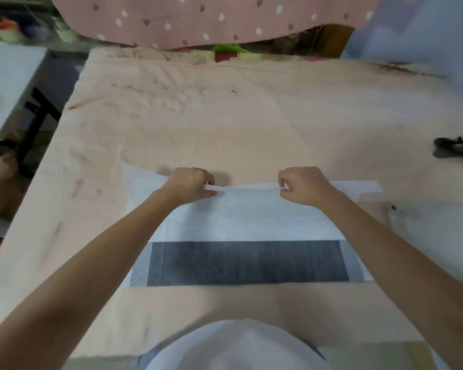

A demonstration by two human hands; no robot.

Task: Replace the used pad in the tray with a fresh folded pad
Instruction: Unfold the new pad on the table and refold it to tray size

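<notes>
You've got the pad (246, 220) spread on the bed (251, 124), left hand (191, 184) and right hand (302, 185) both pinching its far edge; looks light and floppy, so keep each grip wide apart.

Peach sheet (251, 124) spread wide over the surface, pink dotted cloth (211, 20) hanging beyond it, small white table (8, 76) far left, black object (457, 153) at right edge.

head camera looks steeply down, close over the bed (251, 124).
</notes>
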